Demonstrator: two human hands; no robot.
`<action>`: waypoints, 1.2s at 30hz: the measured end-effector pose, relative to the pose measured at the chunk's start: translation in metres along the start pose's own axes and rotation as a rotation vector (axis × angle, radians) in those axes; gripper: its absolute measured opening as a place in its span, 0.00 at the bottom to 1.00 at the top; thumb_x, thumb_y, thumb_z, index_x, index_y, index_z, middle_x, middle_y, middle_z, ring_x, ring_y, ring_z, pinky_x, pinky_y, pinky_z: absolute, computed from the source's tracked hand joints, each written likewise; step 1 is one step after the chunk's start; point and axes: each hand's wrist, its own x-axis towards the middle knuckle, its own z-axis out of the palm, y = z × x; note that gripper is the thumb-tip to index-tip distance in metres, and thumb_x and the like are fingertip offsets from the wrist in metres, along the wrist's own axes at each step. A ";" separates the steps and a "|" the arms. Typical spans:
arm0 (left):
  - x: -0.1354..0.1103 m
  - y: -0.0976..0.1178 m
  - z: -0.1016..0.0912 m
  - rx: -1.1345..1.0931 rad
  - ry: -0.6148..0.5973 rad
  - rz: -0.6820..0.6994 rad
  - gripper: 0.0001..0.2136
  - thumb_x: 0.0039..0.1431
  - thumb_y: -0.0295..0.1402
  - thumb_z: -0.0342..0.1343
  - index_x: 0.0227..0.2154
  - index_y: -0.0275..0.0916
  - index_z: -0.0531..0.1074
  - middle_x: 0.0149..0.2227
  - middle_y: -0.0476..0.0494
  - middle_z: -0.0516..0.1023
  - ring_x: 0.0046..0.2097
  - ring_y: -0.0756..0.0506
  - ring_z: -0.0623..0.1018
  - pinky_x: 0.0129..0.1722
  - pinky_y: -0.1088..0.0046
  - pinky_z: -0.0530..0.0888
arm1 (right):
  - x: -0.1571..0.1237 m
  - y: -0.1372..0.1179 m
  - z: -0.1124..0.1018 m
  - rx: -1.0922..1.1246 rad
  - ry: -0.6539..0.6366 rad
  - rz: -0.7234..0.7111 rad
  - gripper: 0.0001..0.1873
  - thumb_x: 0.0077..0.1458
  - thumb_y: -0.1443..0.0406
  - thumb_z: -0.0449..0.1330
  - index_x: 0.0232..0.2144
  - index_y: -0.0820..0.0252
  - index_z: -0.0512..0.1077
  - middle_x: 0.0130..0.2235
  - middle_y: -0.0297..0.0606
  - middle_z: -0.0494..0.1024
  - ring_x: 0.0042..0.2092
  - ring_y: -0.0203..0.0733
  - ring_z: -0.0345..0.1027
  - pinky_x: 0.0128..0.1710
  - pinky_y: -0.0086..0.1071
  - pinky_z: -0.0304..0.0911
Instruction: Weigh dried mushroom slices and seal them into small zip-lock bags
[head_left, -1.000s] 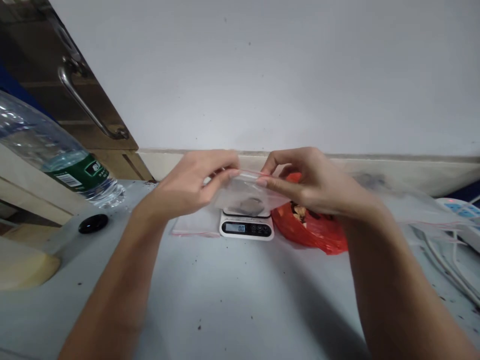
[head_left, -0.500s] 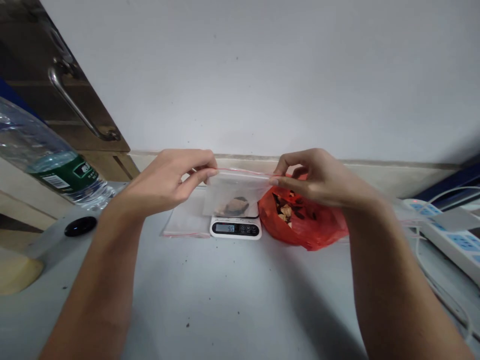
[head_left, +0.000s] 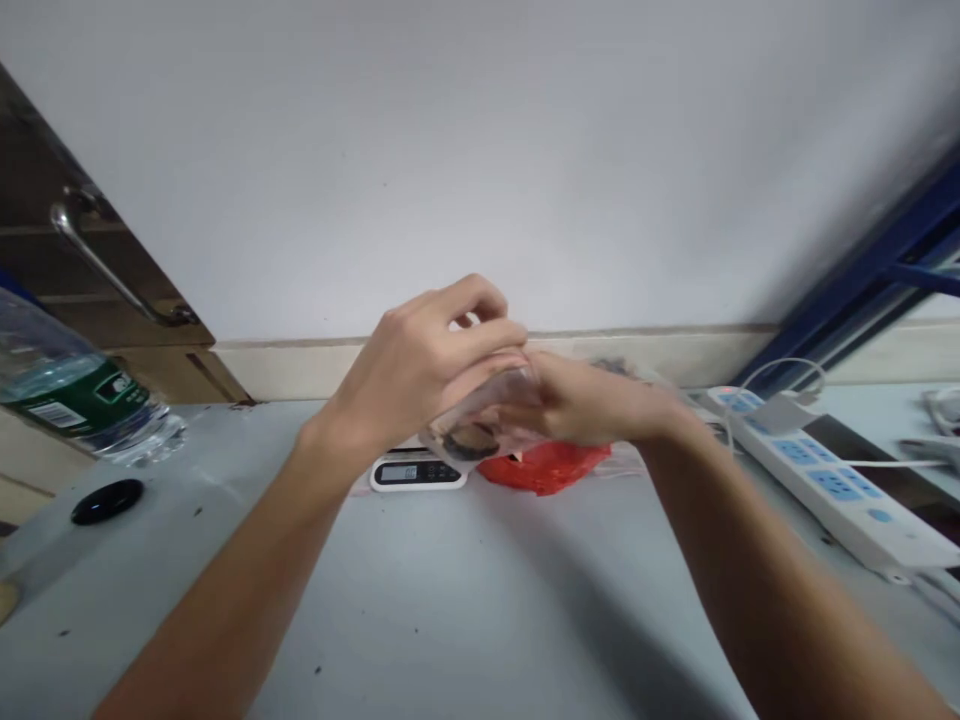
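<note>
A clear zip-lock bag [head_left: 477, 425] with brown and dark dried pieces inside hangs tilted above the tabletop. My right hand [head_left: 574, 392] grips its upper right corner, the fingers partly hidden behind the plastic. At the same top edge, my left hand [head_left: 442, 352] is closed with thumb and fingers pinched on the bag near the right hand. Below them stands a small white digital scale [head_left: 418, 472], its display lit but too blurred to read. The red plastic bag [head_left: 551, 468] lies just right of the scale, mostly covered by my right hand.
On the left are a water bottle [head_left: 82, 395] with a green label and a black oval object [head_left: 107, 502]. A white power strip [head_left: 832, 480] with cables lies on the right. The white wall [head_left: 480, 150] rises behind the grey table [head_left: 450, 620].
My left hand has moved right along the zip-lock bag's top edge to meet the right hand. The bag is now lifted off the scale and tilted. The view has turned to the right.
</note>
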 end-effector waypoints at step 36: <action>-0.058 -0.021 0.021 -0.212 -0.408 -0.358 0.11 0.70 0.36 0.50 0.35 0.42 0.75 0.34 0.47 0.78 0.36 0.45 0.78 0.37 0.69 0.72 | 0.029 0.048 0.036 -0.438 0.028 0.627 0.17 0.60 0.60 0.62 0.49 0.62 0.76 0.50 0.55 0.82 0.46 0.53 0.78 0.37 0.37 0.69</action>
